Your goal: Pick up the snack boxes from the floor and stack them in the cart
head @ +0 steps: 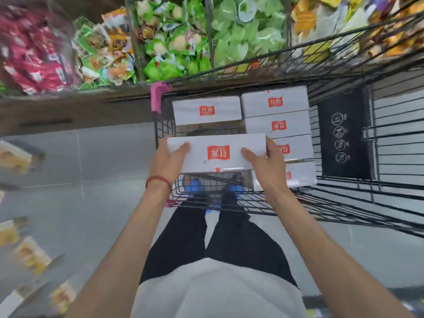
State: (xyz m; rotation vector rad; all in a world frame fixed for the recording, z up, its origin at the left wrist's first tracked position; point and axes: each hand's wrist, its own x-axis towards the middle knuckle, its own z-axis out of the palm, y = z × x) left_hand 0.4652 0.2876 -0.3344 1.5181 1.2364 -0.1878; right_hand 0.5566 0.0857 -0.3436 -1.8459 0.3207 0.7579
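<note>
I hold a white snack box point(216, 152) with a red logo level above the near part of the black wire cart point(257, 203). My left hand point(168, 160) grips its left end and my right hand point(263, 166) grips its right end, thumbs on top. Inside the cart, one white box point(206, 110) lies at the far left. A row of several white boxes point(277, 125) fills the right side. The cart floor under the held box shows through the wire.
Shelf bins of green, red and yellow snack packets point(174, 37) rise behind the cart. The cart's black child-seat flap point(341, 136) stands to the right. Grey tiled floor point(91, 161) lies left, with blurred packets point(29, 253) at the left edge. My legs and blue shoes are below.
</note>
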